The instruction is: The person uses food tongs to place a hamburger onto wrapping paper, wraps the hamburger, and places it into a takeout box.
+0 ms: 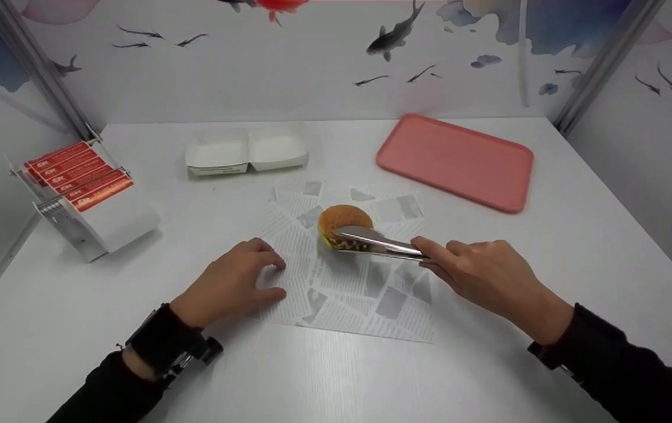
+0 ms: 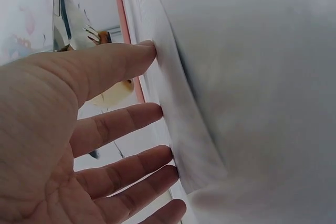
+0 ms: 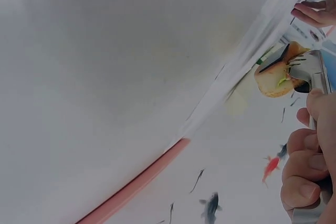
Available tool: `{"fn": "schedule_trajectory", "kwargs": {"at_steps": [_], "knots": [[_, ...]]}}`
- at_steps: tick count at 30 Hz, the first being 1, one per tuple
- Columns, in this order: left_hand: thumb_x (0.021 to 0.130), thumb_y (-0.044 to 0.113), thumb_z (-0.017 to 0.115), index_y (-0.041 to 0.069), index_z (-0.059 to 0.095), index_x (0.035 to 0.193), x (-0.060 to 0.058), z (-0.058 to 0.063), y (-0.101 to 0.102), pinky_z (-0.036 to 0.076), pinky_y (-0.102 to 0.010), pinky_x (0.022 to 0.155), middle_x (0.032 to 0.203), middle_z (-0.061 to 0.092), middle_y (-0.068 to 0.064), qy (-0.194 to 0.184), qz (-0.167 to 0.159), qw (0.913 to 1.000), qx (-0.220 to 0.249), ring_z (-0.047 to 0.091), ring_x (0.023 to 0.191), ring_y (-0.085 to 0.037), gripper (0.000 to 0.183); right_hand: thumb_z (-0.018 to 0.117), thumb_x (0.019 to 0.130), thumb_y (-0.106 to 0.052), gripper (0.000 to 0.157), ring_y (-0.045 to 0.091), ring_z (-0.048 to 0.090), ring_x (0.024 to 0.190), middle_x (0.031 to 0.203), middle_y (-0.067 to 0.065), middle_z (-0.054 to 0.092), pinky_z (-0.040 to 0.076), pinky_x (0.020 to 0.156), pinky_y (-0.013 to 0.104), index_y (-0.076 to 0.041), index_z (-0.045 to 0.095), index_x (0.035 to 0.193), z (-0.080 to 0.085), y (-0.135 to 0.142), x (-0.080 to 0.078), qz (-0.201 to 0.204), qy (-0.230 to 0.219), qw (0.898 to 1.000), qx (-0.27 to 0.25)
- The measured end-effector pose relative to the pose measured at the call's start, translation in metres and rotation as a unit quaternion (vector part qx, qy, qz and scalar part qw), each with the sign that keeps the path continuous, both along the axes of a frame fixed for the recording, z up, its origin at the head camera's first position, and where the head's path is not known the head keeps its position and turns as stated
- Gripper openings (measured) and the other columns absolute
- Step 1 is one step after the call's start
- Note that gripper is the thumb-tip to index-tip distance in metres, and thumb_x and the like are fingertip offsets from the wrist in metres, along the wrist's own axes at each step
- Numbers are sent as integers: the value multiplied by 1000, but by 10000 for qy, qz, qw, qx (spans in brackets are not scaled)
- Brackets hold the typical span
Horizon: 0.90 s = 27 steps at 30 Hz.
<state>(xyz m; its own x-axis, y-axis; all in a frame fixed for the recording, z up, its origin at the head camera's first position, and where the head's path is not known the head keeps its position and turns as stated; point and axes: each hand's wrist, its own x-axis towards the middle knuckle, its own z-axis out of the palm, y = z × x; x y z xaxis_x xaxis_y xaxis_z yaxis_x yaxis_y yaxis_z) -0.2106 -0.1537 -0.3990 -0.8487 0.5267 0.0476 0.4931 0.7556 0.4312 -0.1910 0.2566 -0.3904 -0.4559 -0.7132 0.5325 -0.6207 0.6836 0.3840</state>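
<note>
Nearest, 2 dark sleeves [image 1: 109, 388] reach in over the front of the worktop [image 1: 312, 388], a black strap [image 1: 165, 338] round the left wrist. The left hand [image 1: 230, 285] lies low with its thumb and fingers spread apart and gently bent, fingertips at the left margin of the printed paper sheet [image 1: 341, 305]; its grip is wide and has hold of nothing. The right hand [image 1: 485, 273] comes in from the right, knuckles up, its grip closed firmly round the handle of the metal tongs [image 1: 391, 248], which point left across the sheet. The 2 tong arms clasp the burger [image 1: 345, 216], which is over the middle of the sheet; whether its underside touches the paper is hard to judge.

The sheet's front edge runs slantwise, with worktop between it and the sleeves. To the left, well apart from the left hand, stands a rack [image 1: 92, 244] of red-and-white cartons [image 1: 83, 173]. Beyond the sheet, an open white box [image 1: 218, 150] with 2 halves sits back left, and a pink tray [image 1: 459, 158] lies at an angle back right, a strip of worktop between them. A fish-patterned wall [image 1: 288, 76] rises behind.
</note>
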Motion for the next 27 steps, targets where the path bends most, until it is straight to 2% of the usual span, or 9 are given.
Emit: {"fn": "schedule_trajectory", "kwargs": {"at_steps": [5, 7, 10, 11, 13, 15, 18, 27], "knots": [[88, 25, 89, 6, 77, 118, 0, 0, 1, 57, -49, 103, 122, 69, -10, 28, 0, 10000, -34, 66, 117, -29, 37, 31, 118, -44, 41, 6, 13, 47, 55, -3, 38, 11, 44, 20, -19, 64, 125, -5, -3, 2, 9, -88, 9999, 133], [88, 24, 89, 6, 77, 117, 0, -1, 1, 57, -48, 103, 121, 69, -10, 62, -40, 10000, 3, 67, 116, -29, 36, 35, 118, -43, 38, 7, 15, 46, 55, -2, 40, 12, 44, 20, -19, 64, 128, -6, -4, 4, 19, -144, 9998, 164], [88, 22, 89, 6, 77, 115, 0, 0, 0, 57, -49, 102, 120, 70, -10, 101, -81, 9999, 46, 67, 114, -30, 34, 58, 111, -37, 28, 7, 21, 43, 56, -2, 44, 15, 43, 20, -19, 64, 132, -8, -6, 7, 29, -180, 9995, 239], [88, 22, 89, 6, 77, 115, 1, 1, 0, 57, -49, 101, 120, 70, -10, 105, -86, 9999, 51, 67, 114, -30, 33, 68, 106, -35, 32, 8, 23, 42, 56, -1, 45, 17, 42, 20, -19, 63, 133, -8, -7, 8, 12, -198, 9995, 265], [88, 23, 89, 7, 77, 115, 1, 2, -1, 57, -49, 101, 119, 70, -10, 98, -84, 9999, 41, 67, 114, -29, 33, 84, 94, -32, 49, 8, 27, 40, 57, -1, 47, 19, 41, 20, -19, 63, 136, -8, -8, 10, -36, -240, 9992, 322], [88, 23, 89, 7, 77, 115, 1, 2, -1, 57, -49, 101, 119, 69, -10, 81, -60, 9999, 26, 67, 114, -29, 34, 92, 85, -32, 62, 8, 28, 40, 58, -1, 48, 20, 41, 20, -19, 62, 138, -8, -10, 12, -118, -283, 9989, 354], [88, 24, 89, 8, 77, 115, 2, 3, -2, 58, -49, 101, 120, 69, -10, 73, -27, 10000, 11, 67, 114, -29, 34, 95, 82, -35, 69, 8, 27, 41, 58, -1, 48, 21, 41, 20, -20, 62, 141, -8, -10, 13, -221, -328, 9985, 371], [89, 24, 88, 8, 77, 115, 2, 2, -1, 58, -50, 100, 120, 69, -9, 76, -65, 9999, 65, 67, 114, -29, 32, 92, 83, -40, 71, 6, 27, 42, 60, -3, 48, 20, 41, 19, -18, 62, 143, -1, -4, 20, -209, -365, 9990, 159]]}}
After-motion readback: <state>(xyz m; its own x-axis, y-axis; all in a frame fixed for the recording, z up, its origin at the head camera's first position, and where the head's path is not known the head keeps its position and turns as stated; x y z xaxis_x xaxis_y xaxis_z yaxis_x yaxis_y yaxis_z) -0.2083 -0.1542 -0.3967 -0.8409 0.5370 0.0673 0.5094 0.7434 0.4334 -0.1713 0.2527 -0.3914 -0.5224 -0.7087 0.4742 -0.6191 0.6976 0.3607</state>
